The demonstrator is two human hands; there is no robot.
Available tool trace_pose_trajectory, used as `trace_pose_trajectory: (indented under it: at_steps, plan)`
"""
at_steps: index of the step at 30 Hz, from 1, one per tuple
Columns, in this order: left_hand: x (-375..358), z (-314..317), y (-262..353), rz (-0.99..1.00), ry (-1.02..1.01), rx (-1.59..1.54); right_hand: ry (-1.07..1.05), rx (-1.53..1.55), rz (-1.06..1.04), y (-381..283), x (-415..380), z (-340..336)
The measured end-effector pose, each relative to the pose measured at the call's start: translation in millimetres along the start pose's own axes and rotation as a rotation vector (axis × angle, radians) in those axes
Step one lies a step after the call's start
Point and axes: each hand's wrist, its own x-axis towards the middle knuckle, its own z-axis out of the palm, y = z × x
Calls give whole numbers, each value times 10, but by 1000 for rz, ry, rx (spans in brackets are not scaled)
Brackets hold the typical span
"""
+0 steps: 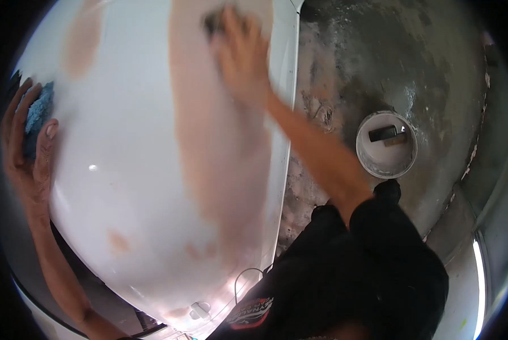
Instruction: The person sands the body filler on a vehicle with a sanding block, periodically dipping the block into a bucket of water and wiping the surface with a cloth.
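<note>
My right hand (242,54) presses a dark sanding block (213,24) onto the upper part of a long brownish-pink filler strip (208,136) on a white car panel (123,141). The hand and block are smeared by motion, so the block's underside and edges are hard to make out. At the panel's left edge, my left hand (30,133) curls around a blue, rough-textured cloth (39,110). Its thumb lies along the panel's edge, and part of the cloth is hidden by the fingers.
A round white bucket (363,156) with a dark block (382,133) and a brownish block (394,140) inside stands on the stained floor (350,56) to the right. Smaller filler patches (84,42) mark the panel. A cable (244,272) loops near the lower edge.
</note>
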Motion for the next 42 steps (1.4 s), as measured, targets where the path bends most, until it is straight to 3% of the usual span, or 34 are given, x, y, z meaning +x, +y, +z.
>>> trace_pose_trajectory:
  at_steps: [1,2,4,7,9,10,12,14,17,20,23,25,26,28,30,33,34,35,37,38,40,41,42]
  plan:
    - [-3,15,-43,5,-6,11,-161,-11,172,-375,-634,-175]
    - [18,22,-59,10,-16,26,-323,-51,187,-504,-1300,-243]
    - [50,4,-43,12,-31,67,-394,46,190,-713,-2583,-379]
    - [58,-6,-29,4,-33,70,-402,-29,67,-491,-2873,-424]
    - [62,-14,-65,19,-49,49,-335,-34,284,-145,-1858,-284]
    - [57,-16,-96,27,-55,41,-198,-16,365,25,-1227,-216]
    - [34,4,-196,53,-52,29,-35,20,214,704,-228,-77]
    - [46,11,-168,44,-45,24,16,-55,256,823,196,-93]
    - [15,-45,-32,17,-34,64,-109,-55,374,460,-455,-152]
    - [35,-6,-54,24,-17,46,-365,-41,408,-266,-2149,-311]
    - [-68,8,-49,11,-19,10,-330,-8,247,-275,-2736,-365]
    - [-56,46,-80,46,-34,-3,-288,-14,427,28,-1714,-326]
    - [-45,32,-157,79,-47,-9,-111,47,339,332,-1130,-254]
    - [-51,25,-178,104,-43,6,23,100,269,1019,-231,-94]
    - [-73,19,-144,91,-39,33,4,-99,383,1058,149,-102]
    - [-93,16,-166,71,-57,41,-70,47,394,516,-792,-212]
    - [-90,19,-191,70,-59,42,-113,24,380,136,-1420,-280]
    - [-99,28,-220,80,-56,45,-284,-72,401,-127,-2068,-308]
    - [-93,37,-213,78,-64,-20,-395,6,310,-520,-3221,-479]
    - [-86,38,-191,57,-64,-82,-362,128,268,-475,-3324,-498]
    - [-142,41,-263,-92,-107,-100,-373,-19,259,-102,-2887,-370]
    - [-284,65,-493,-225,-151,-55,-360,-69,373,59,-2228,-323]
    - [-362,51,-692,-201,-183,-61,-211,15,420,210,-1582,-310]
